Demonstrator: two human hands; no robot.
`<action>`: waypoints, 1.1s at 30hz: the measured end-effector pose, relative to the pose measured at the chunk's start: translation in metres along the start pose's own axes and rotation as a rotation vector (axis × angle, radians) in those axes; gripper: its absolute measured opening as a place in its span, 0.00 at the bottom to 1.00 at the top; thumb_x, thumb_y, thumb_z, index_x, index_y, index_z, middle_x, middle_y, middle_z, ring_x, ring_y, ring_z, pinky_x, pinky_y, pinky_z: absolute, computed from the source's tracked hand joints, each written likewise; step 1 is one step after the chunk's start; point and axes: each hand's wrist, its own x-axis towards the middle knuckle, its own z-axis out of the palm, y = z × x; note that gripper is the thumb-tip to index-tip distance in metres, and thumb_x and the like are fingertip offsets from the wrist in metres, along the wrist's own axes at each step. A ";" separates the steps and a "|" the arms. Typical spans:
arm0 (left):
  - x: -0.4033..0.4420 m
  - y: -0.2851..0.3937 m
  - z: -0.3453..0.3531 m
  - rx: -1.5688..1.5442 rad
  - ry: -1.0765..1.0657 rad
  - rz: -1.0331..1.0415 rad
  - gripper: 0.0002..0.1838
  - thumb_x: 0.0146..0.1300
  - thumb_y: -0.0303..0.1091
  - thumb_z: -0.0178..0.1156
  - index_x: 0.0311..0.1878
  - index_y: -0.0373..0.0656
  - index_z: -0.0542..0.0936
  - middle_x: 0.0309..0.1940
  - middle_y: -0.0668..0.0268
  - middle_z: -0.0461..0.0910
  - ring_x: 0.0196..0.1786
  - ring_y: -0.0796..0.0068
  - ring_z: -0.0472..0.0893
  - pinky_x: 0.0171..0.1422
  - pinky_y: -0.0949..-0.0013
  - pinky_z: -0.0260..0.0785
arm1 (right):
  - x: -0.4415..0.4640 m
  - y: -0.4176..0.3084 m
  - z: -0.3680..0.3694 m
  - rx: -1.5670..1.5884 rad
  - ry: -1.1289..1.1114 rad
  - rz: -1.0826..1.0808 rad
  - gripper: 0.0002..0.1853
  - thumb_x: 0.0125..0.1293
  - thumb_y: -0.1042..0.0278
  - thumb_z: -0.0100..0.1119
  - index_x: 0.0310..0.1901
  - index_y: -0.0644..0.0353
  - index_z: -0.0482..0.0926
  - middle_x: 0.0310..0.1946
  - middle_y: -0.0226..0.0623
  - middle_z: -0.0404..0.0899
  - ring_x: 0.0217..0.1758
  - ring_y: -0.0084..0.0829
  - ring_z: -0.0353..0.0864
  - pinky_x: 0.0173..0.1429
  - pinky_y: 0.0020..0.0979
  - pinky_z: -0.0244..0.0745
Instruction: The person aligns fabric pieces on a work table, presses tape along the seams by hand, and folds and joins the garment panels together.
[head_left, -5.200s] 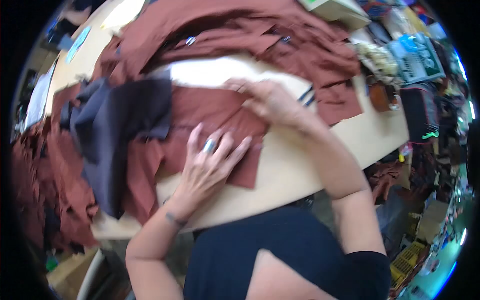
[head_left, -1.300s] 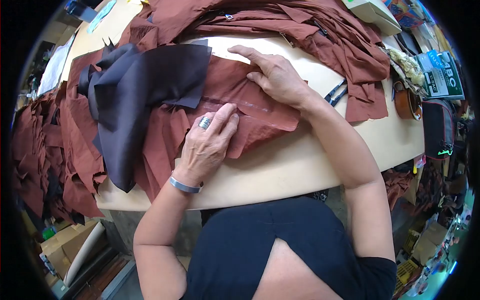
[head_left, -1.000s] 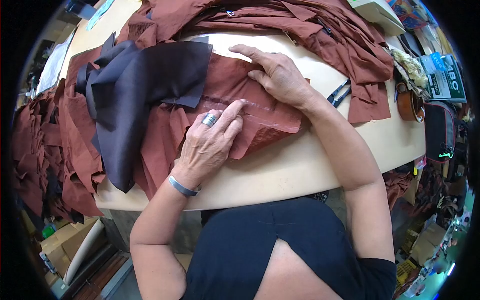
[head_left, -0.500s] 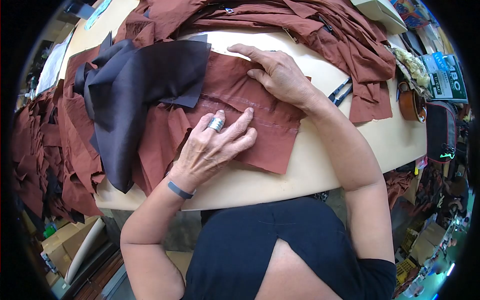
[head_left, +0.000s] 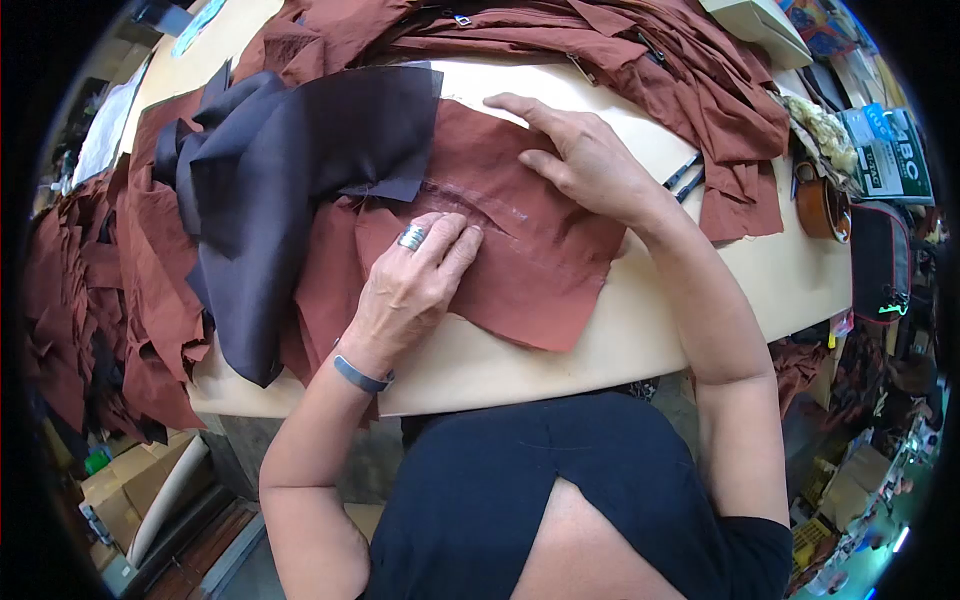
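A rust-brown fabric piece with pale marked lines and a slit-like crease lies on the table in front of me. My left hand, with a ring and a wristband, has its fingers drawn together on this cloth near the lines, pinching it. At the piece's upper right, my right hand rests with thumb and index finger spread, grasping nothing. Dark, nearly black lining cloth drapes over the brown fabric to the left of my left hand. What lies under my left fingertips is hidden.
Rust-brown garments with zippers are heaped along the back. More brown cloth hangs over the left edge. Dark-handled scissors lie partly under cloth at right, near a roll of brown tape and a green packet.
My left fingers have gone from spread to bunched, gathering the cloth into folds. My right hand has shifted slightly right and down, and the dark lining has moved slightly right.
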 end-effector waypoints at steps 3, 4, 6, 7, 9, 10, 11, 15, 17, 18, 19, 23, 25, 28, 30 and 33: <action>-0.003 -0.003 0.007 0.018 0.050 0.041 0.18 0.51 0.27 0.52 0.47 0.35 0.76 0.51 0.58 0.72 0.50 0.62 0.76 0.53 0.65 0.71 | 0.008 0.000 0.013 -0.041 0.062 -0.010 0.32 0.55 0.81 0.58 0.63 0.48 0.66 0.36 0.47 0.78 0.38 0.42 0.78 0.46 0.38 0.73; -0.003 -0.003 0.009 0.013 0.059 0.039 0.17 0.51 0.27 0.52 0.46 0.36 0.76 0.52 0.59 0.72 0.49 0.63 0.75 0.53 0.65 0.71 | 0.010 0.003 0.016 -0.043 0.069 -0.003 0.32 0.55 0.81 0.58 0.63 0.48 0.66 0.34 0.47 0.78 0.37 0.42 0.78 0.45 0.38 0.73; -0.002 -0.003 0.007 0.027 0.042 0.035 0.16 0.51 0.26 0.52 0.45 0.37 0.76 0.53 0.59 0.72 0.49 0.64 0.76 0.52 0.66 0.70 | 0.010 0.005 0.017 0.012 0.074 -0.011 0.32 0.54 0.81 0.58 0.62 0.48 0.66 0.33 0.46 0.77 0.34 0.40 0.78 0.43 0.37 0.73; 0.002 0.000 0.003 0.046 0.015 0.033 0.16 0.51 0.24 0.52 0.45 0.37 0.76 0.54 0.60 0.72 0.48 0.65 0.76 0.52 0.66 0.70 | 0.010 0.006 0.017 0.039 0.076 -0.015 0.32 0.54 0.81 0.58 0.62 0.48 0.67 0.32 0.45 0.77 0.33 0.39 0.77 0.42 0.37 0.73; 0.007 0.001 -0.003 0.066 -0.051 0.037 0.15 0.51 0.23 0.52 0.44 0.39 0.76 0.57 0.61 0.72 0.47 0.66 0.76 0.51 0.67 0.70 | 0.009 0.008 0.018 0.032 0.091 -0.029 0.31 0.54 0.81 0.58 0.61 0.48 0.67 0.30 0.44 0.77 0.32 0.39 0.77 0.42 0.37 0.73; 0.009 0.001 -0.005 0.067 -0.091 0.042 0.13 0.52 0.24 0.52 0.43 0.39 0.76 0.58 0.62 0.71 0.47 0.66 0.76 0.52 0.67 0.69 | 0.008 0.009 0.018 0.029 0.098 -0.037 0.31 0.54 0.81 0.58 0.61 0.48 0.67 0.30 0.43 0.76 0.32 0.39 0.77 0.41 0.37 0.73; 0.010 0.000 -0.006 0.068 -0.132 0.048 0.12 0.52 0.25 0.52 0.42 0.40 0.75 0.60 0.63 0.70 0.47 0.67 0.76 0.52 0.68 0.69 | 0.009 0.007 0.017 0.028 0.089 -0.021 0.30 0.54 0.82 0.58 0.60 0.50 0.68 0.31 0.45 0.77 0.34 0.42 0.78 0.42 0.38 0.74; 0.008 0.000 -0.003 0.080 -0.112 0.043 0.10 0.53 0.27 0.52 0.40 0.41 0.74 0.60 0.64 0.71 0.46 0.67 0.77 0.50 0.68 0.70 | 0.010 0.007 0.017 0.028 0.111 -0.029 0.27 0.52 0.82 0.58 0.56 0.53 0.70 0.34 0.47 0.80 0.38 0.47 0.79 0.43 0.41 0.74; 0.005 -0.002 0.000 0.071 -0.070 0.066 0.12 0.53 0.28 0.52 0.42 0.42 0.74 0.60 0.65 0.71 0.46 0.67 0.77 0.49 0.69 0.71 | 0.008 0.008 0.017 0.039 0.112 -0.024 0.27 0.52 0.81 0.59 0.56 0.53 0.70 0.34 0.47 0.80 0.38 0.47 0.79 0.43 0.41 0.74; 0.005 -0.002 0.000 0.089 -0.070 0.091 0.12 0.53 0.28 0.52 0.43 0.44 0.74 0.60 0.65 0.72 0.46 0.66 0.77 0.48 0.69 0.72 | 0.009 0.005 0.014 0.051 0.095 -0.003 0.27 0.52 0.81 0.59 0.56 0.53 0.70 0.34 0.47 0.80 0.38 0.46 0.80 0.43 0.41 0.74; 0.005 -0.002 -0.001 0.110 -0.069 0.115 0.13 0.53 0.29 0.52 0.44 0.46 0.73 0.60 0.66 0.72 0.46 0.66 0.77 0.48 0.69 0.72 | 0.009 0.003 0.013 0.062 0.077 0.017 0.27 0.52 0.81 0.59 0.56 0.53 0.70 0.34 0.47 0.80 0.38 0.46 0.80 0.43 0.41 0.74; 0.004 -0.003 -0.003 0.201 -0.088 0.205 0.16 0.53 0.31 0.53 0.47 0.52 0.71 0.60 0.68 0.72 0.47 0.64 0.78 0.48 0.67 0.73 | 0.010 0.006 0.014 0.051 0.088 0.000 0.27 0.52 0.81 0.60 0.55 0.53 0.71 0.33 0.46 0.80 0.38 0.46 0.80 0.44 0.40 0.74; 0.005 -0.003 -0.006 0.218 -0.124 0.244 0.17 0.53 0.32 0.53 0.48 0.53 0.71 0.61 0.68 0.71 0.48 0.63 0.78 0.49 0.67 0.73 | 0.010 0.007 0.015 0.046 0.101 -0.024 0.26 0.52 0.81 0.60 0.55 0.54 0.71 0.33 0.46 0.80 0.38 0.46 0.80 0.44 0.40 0.74; 0.007 -0.004 -0.009 0.217 -0.147 0.276 0.17 0.53 0.32 0.53 0.48 0.54 0.71 0.62 0.68 0.71 0.48 0.62 0.78 0.49 0.67 0.74 | 0.008 0.012 0.013 0.015 0.036 -0.033 0.30 0.51 0.76 0.63 0.59 0.53 0.68 0.38 0.47 0.80 0.43 0.46 0.79 0.47 0.41 0.74; 0.007 -0.004 -0.009 0.198 -0.135 0.255 0.17 0.53 0.32 0.53 0.48 0.53 0.72 0.62 0.68 0.70 0.48 0.62 0.78 0.49 0.67 0.74 | 0.004 0.011 0.006 -0.014 0.017 -0.099 0.36 0.49 0.69 0.67 0.62 0.51 0.65 0.42 0.49 0.78 0.46 0.48 0.77 0.50 0.42 0.72; 0.003 -0.002 -0.002 0.166 -0.091 0.175 0.16 0.53 0.32 0.53 0.47 0.52 0.72 0.63 0.68 0.70 0.48 0.61 0.78 0.49 0.66 0.74 | -0.002 0.002 -0.003 -0.082 -0.079 -0.096 0.44 0.45 0.59 0.71 0.66 0.48 0.60 0.47 0.49 0.75 0.50 0.49 0.75 0.54 0.43 0.70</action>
